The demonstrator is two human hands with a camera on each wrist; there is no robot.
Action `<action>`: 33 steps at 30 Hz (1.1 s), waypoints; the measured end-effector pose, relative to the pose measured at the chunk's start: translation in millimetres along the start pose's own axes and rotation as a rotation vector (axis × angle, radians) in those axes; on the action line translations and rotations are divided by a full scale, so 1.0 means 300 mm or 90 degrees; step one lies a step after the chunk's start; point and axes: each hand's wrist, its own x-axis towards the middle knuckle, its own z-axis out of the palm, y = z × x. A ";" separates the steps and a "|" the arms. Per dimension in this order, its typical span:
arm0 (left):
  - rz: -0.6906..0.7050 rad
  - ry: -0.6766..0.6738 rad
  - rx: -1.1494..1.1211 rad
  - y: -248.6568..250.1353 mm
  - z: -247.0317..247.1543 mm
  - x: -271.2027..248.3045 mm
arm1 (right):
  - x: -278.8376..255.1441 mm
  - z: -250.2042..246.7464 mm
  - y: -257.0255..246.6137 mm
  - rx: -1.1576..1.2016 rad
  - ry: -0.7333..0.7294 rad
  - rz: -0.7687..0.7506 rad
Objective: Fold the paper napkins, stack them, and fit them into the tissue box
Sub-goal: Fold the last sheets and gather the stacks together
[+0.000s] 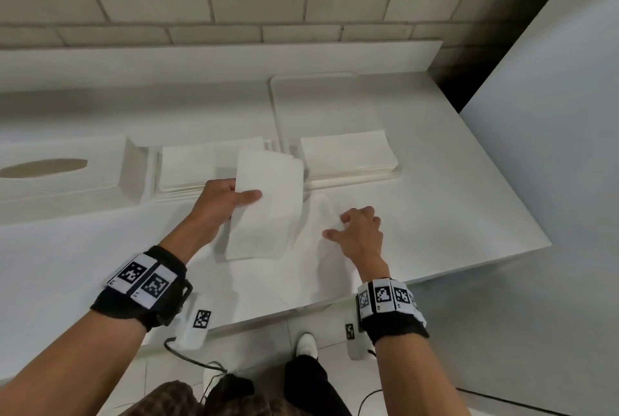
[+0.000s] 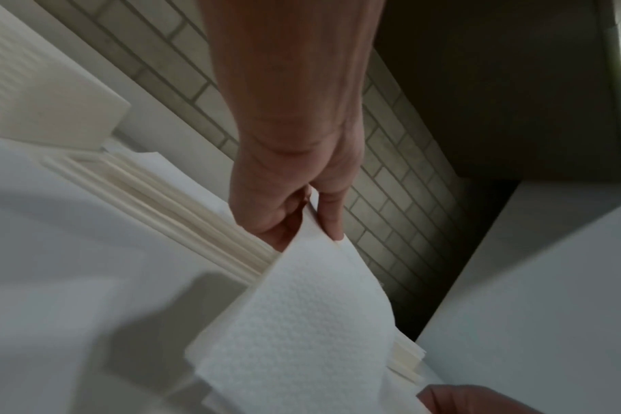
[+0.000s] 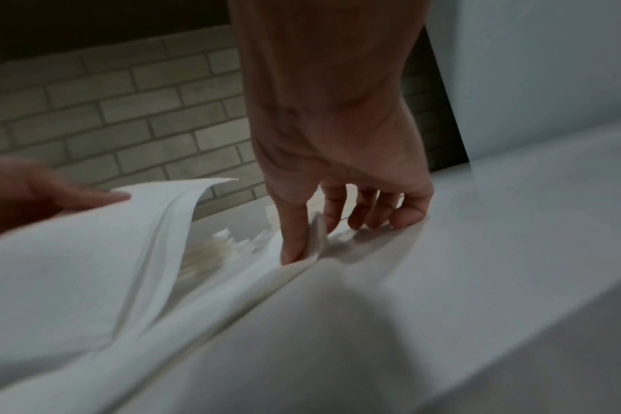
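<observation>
My left hand (image 1: 241,196) pinches a folded white napkin (image 1: 264,204) by its left edge, thumb on top, and holds it lifted above the white table. In the left wrist view the left hand (image 2: 312,224) grips the folded napkin (image 2: 302,322) at a corner. My right hand (image 1: 336,224) rests on a flat napkin (image 1: 318,265) spread on the table. In the right wrist view the right hand (image 3: 312,241) pinches a ridge of that napkin (image 3: 231,302) between thumb and forefinger. A napkin stack (image 1: 187,164) lies beside the tissue box lid (image 1: 67,181) with its oval slot.
A white tray (image 1: 355,177) behind my right hand carries a second napkin stack (image 1: 345,152). A brick wall (image 1: 234,6) runs along the back. A tall white panel (image 1: 552,114) stands at the right. The table's front edge (image 1: 268,318) is close to my wrists.
</observation>
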 end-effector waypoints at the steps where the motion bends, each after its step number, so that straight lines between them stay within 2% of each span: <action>1: -0.005 0.002 -0.007 -0.004 -0.010 -0.005 | 0.005 0.002 -0.008 0.003 -0.006 -0.003; 4: -0.007 0.003 -0.024 -0.015 -0.025 -0.019 | 0.020 -0.006 -0.016 0.127 -0.007 -0.021; 9: 0.014 0.049 -0.078 -0.010 -0.064 -0.034 | -0.014 -0.129 -0.038 0.636 0.048 -0.016; 12: 0.041 0.075 -0.107 -0.002 -0.078 -0.041 | -0.061 -0.237 -0.108 0.745 0.010 -0.084; 17: 0.047 0.067 -0.139 0.016 -0.046 -0.068 | -0.130 -0.241 -0.292 0.728 -0.125 -0.208; 21: 0.041 -0.005 -0.180 0.032 -0.005 -0.109 | -0.150 -0.134 -0.423 0.635 -0.063 -0.177; 24: 0.004 -0.102 -0.273 0.038 -0.013 -0.134 | -0.144 -0.073 -0.458 0.611 -0.007 -0.141; 26: 0.007 -0.140 -0.283 0.031 -0.026 -0.147 | -0.146 -0.053 -0.469 0.613 -0.001 -0.155; 30: 0.098 -0.047 -0.162 0.011 -0.048 -0.156 | -0.140 -0.047 -0.459 0.560 -0.002 -0.191; 33: 0.134 -0.033 -0.201 0.003 -0.081 -0.148 | -0.120 -0.057 -0.424 0.615 -0.158 -0.181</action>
